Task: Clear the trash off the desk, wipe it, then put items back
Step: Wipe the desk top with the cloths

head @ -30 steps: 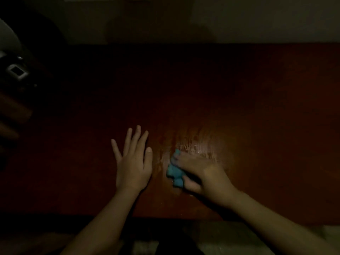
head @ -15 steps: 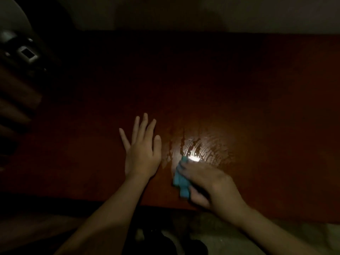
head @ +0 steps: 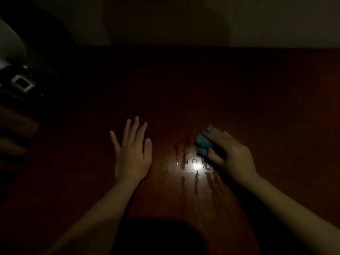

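The scene is dim. A dark reddish wooden desk (head: 239, 89) fills the view. My right hand (head: 228, 151) grips a bunched blue cloth (head: 202, 144) and presses it onto the desk, right of centre. Wet streaks (head: 191, 166) shine on the wood just left of and below the cloth. My left hand (head: 131, 153) lies flat on the desk with straight, spread fingers, holding nothing, to the left of the wet patch.
A dark device with a small pale square window (head: 22, 83) sits at the far left beside a white curved object (head: 9, 43). A wall (head: 257, 19) runs along the desk's far edge. A dark shadow (head: 160, 236) covers the near edge.
My right hand has carried the blue cloth to the right and farther from me, leaving wet streaks behind. My left hand stays flat in the same place.
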### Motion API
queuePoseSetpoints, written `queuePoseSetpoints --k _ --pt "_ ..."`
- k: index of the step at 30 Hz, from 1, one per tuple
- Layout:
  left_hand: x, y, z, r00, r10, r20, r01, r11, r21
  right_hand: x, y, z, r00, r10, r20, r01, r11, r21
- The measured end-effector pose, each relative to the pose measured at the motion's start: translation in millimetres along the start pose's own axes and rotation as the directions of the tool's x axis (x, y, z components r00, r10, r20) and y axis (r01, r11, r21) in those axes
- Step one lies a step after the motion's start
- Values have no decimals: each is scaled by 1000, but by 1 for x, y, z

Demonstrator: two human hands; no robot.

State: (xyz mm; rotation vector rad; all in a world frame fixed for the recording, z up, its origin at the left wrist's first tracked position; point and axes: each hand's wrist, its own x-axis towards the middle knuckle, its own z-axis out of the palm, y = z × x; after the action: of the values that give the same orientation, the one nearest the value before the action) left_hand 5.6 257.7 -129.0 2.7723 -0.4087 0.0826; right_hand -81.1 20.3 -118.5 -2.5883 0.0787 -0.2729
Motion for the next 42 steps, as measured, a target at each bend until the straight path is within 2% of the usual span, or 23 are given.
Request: queuePoseSetpoints --k 4,7,11,15,18,20,22,23,25,27,29,33,35,39,42 --pt "35 -11 0 1000 4 30 -6 999 52 48 6 11 999 50 9 -49 998 -33" --pt "48 -15 2 998 -57 42 51 991 125 88 8 20 998 68 -5 -68 998 -15" --pt "79 -32 -1 998 -10 55 1 988 151 138 -8 35 998 52 27 -51 997 -62" --pt "102 -45 1 995 32 92 -45 988 146 113 -27 46 983 -97 155 91 995 46" --pt "101 -43 0 990 54 128 -71 988 135 58 -38 42 933 -228 277 197 971 138" --pt "103 -42 -2 989 68 131 -83 990 115 37 -30 30 914 -280 294 244 958 154" --pt "108 -41 -3 988 97 123 -109 990 94 40 -19 18 924 -235 301 209 971 115" --pt "111 -40 -3 987 112 114 -122 989 87 51 -14 16 950 -171 261 152 984 91" --pt "115 -39 -2 985 139 101 -148 986 81 79 -15 21 994 -7 105 0 997 73" --pt "116 -41 -1 983 162 86 -170 981 92 98 -29 38 995 102 8 -102 994 37" --pt "111 -45 -2 980 190 63 -197 973 121 92 -45 56 996 92 2 -92 996 4" --pt "76 -52 -7 981 193 23 -195 971 136 15 -70 58 976 -84 201 75 996 53" --pt "44 -53 -9 981 191 34 -193 974 116 -27 -68 45 962 -121 243 106 991 76" --pt "-11 -60 -19 989 140 40 -143 984 102 -85 -44 6 974 6 228 -26 996 86" --pt "-44 -59 -25 992 124 26 -126 987 102 -87 -49 1 985 153 80 -160 984 85"
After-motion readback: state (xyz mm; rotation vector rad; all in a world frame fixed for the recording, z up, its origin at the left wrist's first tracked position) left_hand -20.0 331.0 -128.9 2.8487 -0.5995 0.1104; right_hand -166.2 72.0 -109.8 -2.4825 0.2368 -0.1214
